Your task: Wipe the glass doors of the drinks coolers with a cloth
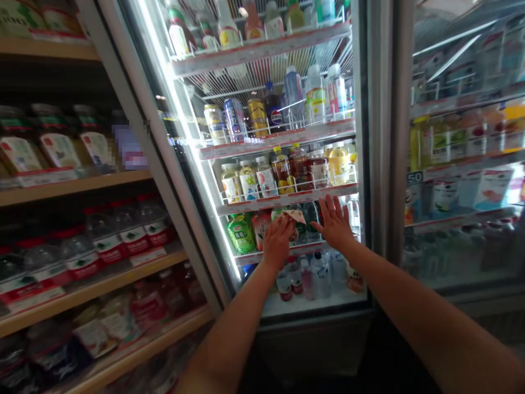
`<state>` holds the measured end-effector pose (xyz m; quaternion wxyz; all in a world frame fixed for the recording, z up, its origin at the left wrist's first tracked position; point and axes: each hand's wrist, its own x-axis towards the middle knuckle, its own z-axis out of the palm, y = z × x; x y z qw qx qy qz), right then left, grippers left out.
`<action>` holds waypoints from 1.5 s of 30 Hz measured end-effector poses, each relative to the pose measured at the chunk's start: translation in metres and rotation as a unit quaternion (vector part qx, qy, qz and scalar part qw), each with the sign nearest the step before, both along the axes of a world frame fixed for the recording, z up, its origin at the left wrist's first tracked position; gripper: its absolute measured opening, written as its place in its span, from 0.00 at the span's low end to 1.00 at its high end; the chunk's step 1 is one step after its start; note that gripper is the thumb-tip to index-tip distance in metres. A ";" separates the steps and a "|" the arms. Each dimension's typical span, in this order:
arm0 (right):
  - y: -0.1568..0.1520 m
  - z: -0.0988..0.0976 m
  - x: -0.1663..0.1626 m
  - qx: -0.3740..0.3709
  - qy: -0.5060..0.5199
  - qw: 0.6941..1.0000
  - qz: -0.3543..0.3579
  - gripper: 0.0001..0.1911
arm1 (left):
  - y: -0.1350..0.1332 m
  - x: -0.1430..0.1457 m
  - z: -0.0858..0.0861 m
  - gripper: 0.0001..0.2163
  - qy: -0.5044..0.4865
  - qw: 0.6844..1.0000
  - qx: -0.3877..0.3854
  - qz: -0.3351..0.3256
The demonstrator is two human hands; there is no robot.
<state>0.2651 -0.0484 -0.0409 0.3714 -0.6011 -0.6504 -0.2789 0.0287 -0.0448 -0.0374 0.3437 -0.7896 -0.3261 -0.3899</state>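
Note:
My left hand (277, 238) is closed on a light patterned cloth (297, 216), in front of the lower shelves of a lit drinks fridge. The cloth looks held against the glass door (182, 131), which carries faint reflections. To the right, my right hand (337, 224) has its fingers spread, palm toward the glass; whether it touches cannot be told. Behind the hands stand a green bottle (241, 234) and several clear bottles, partly hidden. Just above is a row of small juice bottles (248, 180) and dark tea bottles (281, 169).
Wooden shelves (98, 183) with bottled goods and red-capped bottles (106, 230) run along the left. A metal door frame (388, 137) separates this fridge from a second fridge (467, 164) on the right. Cans (235, 119) and more bottles fill the upper shelves.

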 end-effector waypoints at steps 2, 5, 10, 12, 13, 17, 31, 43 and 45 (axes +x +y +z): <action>0.000 0.000 0.000 -0.003 0.001 1.000 0.000 0.46 | -0.003 0.007 -0.001 0.19 0.020 1.000 -0.005 -0.009; 0.000 0.000 0.000 -0.004 -0.002 1.000 0.004 0.44 | -0.002 0.013 0.004 0.19 0.029 0.999 -0.007 -0.015; 0.000 0.000 0.000 0.003 0.000 1.000 0.005 0.47 | 0.004 0.015 0.020 0.22 -0.019 1.000 -0.004 0.013; -0.001 -0.001 0.001 0.001 -0.001 1.000 0.006 0.47 | 0.001 0.016 0.017 0.21 -0.012 1.000 -0.009 0.014; -0.001 -0.001 0.001 -0.001 -0.002 1.000 0.006 0.47 | -0.002 0.017 0.013 0.21 0.002 1.000 -0.012 0.008; -0.003 -0.001 0.001 -0.004 -0.011 1.000 0.009 0.46 | -0.007 0.021 0.003 0.20 0.070 0.997 -0.023 -0.030; -0.003 -0.002 0.003 0.008 -0.001 1.000 0.023 0.44 | -0.002 0.024 0.033 0.20 0.047 0.999 -0.013 -0.021; -0.003 -0.004 0.002 0.011 0.005 1.000 0.026 0.47 | 0.002 -0.008 0.021 0.19 0.026 1.000 -0.003 -0.005; -0.003 -0.004 0.002 0.012 0.003 1.000 0.024 0.46 | 0.004 -0.015 0.020 0.20 0.014 1.000 0.001 -0.002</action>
